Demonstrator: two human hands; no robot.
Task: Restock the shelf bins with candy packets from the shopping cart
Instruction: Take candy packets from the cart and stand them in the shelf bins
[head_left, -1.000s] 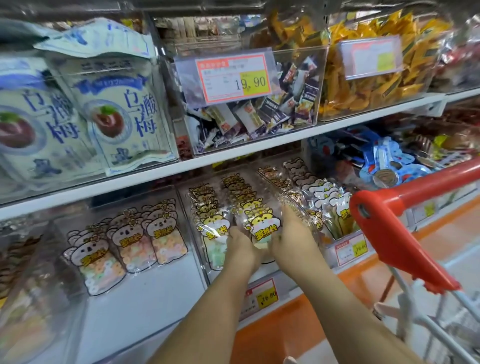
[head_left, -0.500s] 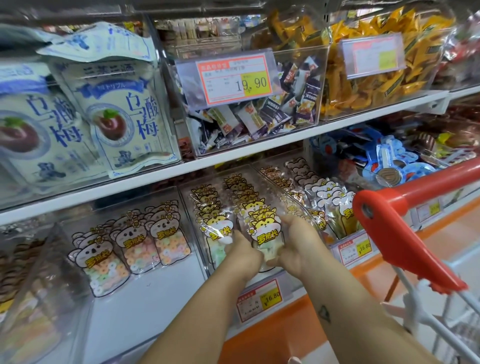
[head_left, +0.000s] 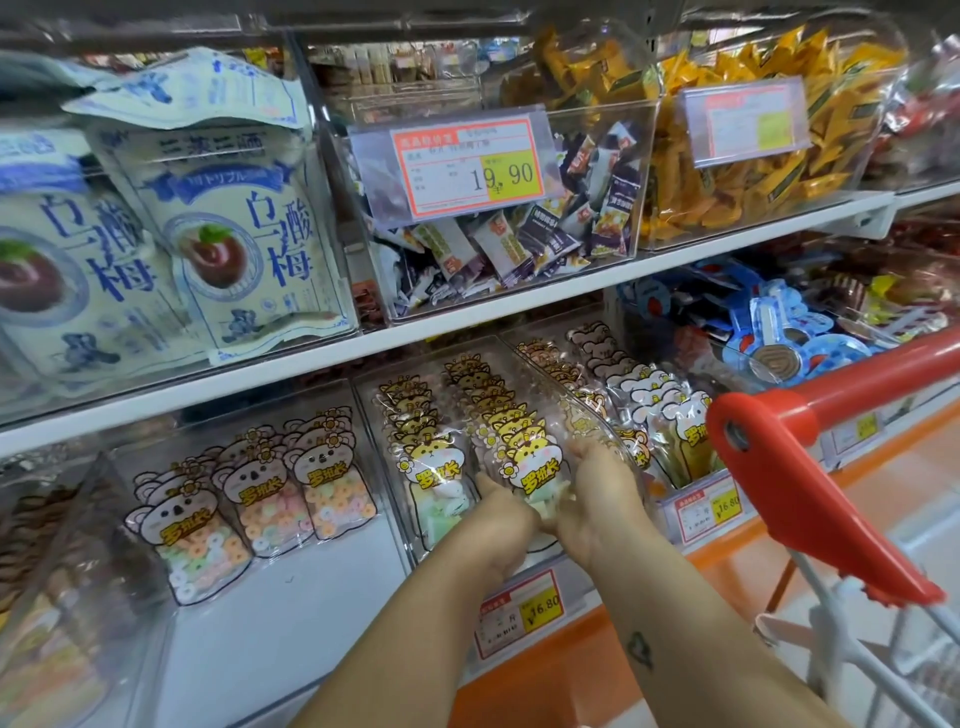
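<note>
A yellow candy packet is grasped from both sides at the front of a clear bin on the lower shelf. The left hand is curled round the packet's lower left edge, and the right hand is closed on its right side, with the fingers reaching up along the wrapper. The two hands are nearly touching below the packet.

Behind the held packet, further yellow packets are stood in a row running away from the hands. A second row is seen just left of the left hand, in the same bin. Koala packets are laid well to the left of the left hand. A price label is fixed below the wrists. The red cart handle is seen to the right of the right hand, apart from it.
</note>
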